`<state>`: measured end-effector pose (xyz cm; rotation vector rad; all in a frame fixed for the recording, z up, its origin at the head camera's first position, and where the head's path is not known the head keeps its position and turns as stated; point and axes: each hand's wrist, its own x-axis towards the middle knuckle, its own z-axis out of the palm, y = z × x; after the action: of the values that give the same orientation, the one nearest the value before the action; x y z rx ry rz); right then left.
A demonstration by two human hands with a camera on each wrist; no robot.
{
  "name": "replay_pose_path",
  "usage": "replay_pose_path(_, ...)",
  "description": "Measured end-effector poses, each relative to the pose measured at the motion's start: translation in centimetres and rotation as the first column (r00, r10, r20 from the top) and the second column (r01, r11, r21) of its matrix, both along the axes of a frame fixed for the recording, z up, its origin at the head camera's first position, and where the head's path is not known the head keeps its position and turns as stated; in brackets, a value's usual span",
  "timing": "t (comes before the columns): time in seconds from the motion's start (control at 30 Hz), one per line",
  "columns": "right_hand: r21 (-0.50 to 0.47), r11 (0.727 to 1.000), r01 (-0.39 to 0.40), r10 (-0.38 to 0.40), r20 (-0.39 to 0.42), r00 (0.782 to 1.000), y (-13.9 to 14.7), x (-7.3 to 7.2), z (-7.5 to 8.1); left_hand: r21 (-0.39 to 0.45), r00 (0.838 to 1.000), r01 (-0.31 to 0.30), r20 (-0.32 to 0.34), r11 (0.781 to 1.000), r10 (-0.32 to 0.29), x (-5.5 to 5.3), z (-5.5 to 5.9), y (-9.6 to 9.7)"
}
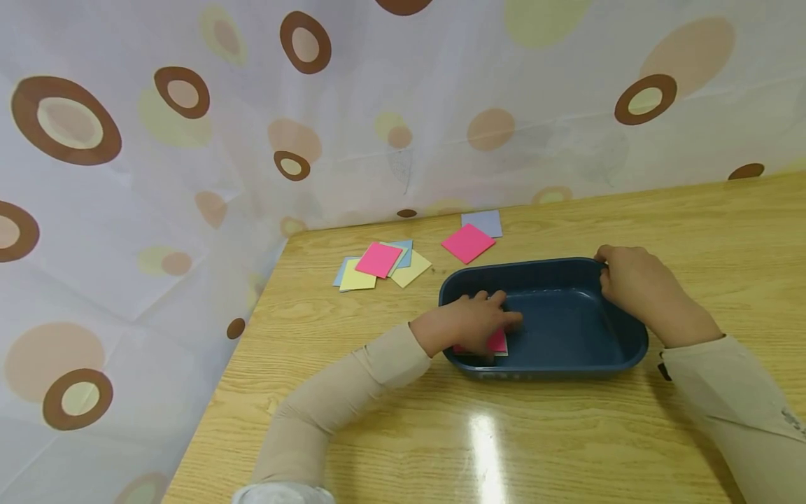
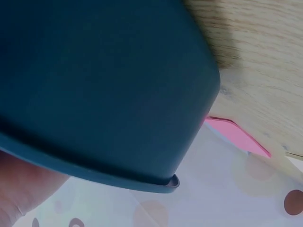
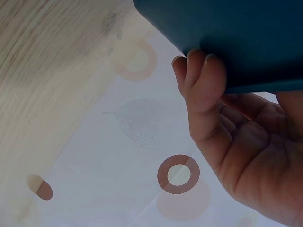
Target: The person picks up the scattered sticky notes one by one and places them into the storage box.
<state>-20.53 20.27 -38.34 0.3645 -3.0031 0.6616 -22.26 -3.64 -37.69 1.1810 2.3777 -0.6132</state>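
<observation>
Head view, left to right: a cluster of coloured paper squares [image 1: 379, 260] lay on the wooden table [image 1: 302, 336], beyond and to the left of the person's left hand [image 1: 467, 323]. That hand was inside a dark blue tray [image 1: 567, 329], fingers apart over pink paper [image 1: 499, 342]; whether they pinched it could not be told. Beyond the same hand, outside the tray, a pink square [image 1: 469, 243] overlapped a pale blue square [image 1: 483, 222]. The right hand [image 1: 648, 290], well apart from the left, gripped the rim at the tray's nearest corner. The tray looked light, stiff and smooth enough to slide, best held by its rim; the paper seemed thin and easily creased, best pinched at an edge.
</observation>
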Motion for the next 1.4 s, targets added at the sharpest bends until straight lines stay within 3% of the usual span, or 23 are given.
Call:
replay_pose_path(0.63,-0.011,1.000,0.007,-0.006,0.027,1.000,0.0,0.0,-0.1,-0.004,1.000,-0.013,0.009,1.000,0.013,0.7,0.3,0.1)
replay_pose_path(0.73,-0.010,1.000,0.006,-0.006,0.020,1.000,-0.1,0.0,-0.1,0.050,1.000,0.021,-0.005,0.999,-0.021,0.8,0.8,-0.2)
replay_pose_path(0.83,-0.016,1.000,0.006,-0.006,0.014,1.000,-0.1,0.1,0.0,0.208,0.998,0.049,0.024,0.977,-0.055,0.1,1.9,-0.8)
replay_pose_path(0.9,-0.019,1.000,0.008,-0.008,0.016,1.000,-0.1,0.1,0.1,0.381,0.994,0.037,0.078,0.924,-0.073,-0.9,2.8,-1.5)
replay_pose_path(0.93,-0.020,1.000,0.009,-0.009,0.016,1.000,-0.1,0.1,0.1,0.471,0.992,0.020,0.104,0.882,-0.078,-1.5,3.2,-1.8)
replay_pose_path(1.0,-0.021,1.000,0.011,-0.010,0.022,1.000,-0.1,0.1,0.1,0.631,0.988,-0.024,0.132,0.776,-0.076,-2.9,3.9,-2.6)
replay_pose_path(1.07,-0.021,1.000,0.010,-0.010,0.031,0.999,-0.1,0.1,0.1,0.746,0.988,-0.100,0.155,0.658,-0.026,-4.5,4.3,-3.3)
replay_pose_path(1.13,-0.026,1.000,0.011,-0.010,0.046,0.999,0.0,0.1,0.1,0.806,0.980,-0.190,0.186,0.560,0.066,-6.1,4.3,-3.9)
replay_pose_path(1.17,-0.029,1.000,0.010,-0.009,0.052,0.999,0.0,0.1,0.0,0.819,0.969,-0.248,0.220,0.517,0.116,-6.9,4.1,-4.2)
replay_pose_path(1.23,-0.029,1.000,0.011,-0.009,0.053,0.999,-0.1,0.1,0.0,0.816,0.927,-0.373,0.316,0.441,0.200,-8.4,3.6,-4.6)
replay_pose_path(1.27,-0.029,0.999,0.014,-0.012,0.050,0.999,-0.1,0.1,0.0,0.807,0.905,-0.422,0.354,0.412,0.234,-9.2,3.3,-4.6)
replay_pose_path(1.33,-0.026,0.999,0.019,-0.018,0.042,0.999,-0.1,0.0,0.0,0.781,0.863,-0.499,0.413,0.376,0.290,-10.6,2.6,-4.6)
replay_pose_path(1.4,-0.025,0.999,0.020,-0.019,0.032,0.999,0.0,0.0,-0.1,0.756,0.836,-0.540,0.432,0.370,0.339,-12.0,1.6,-4.6)
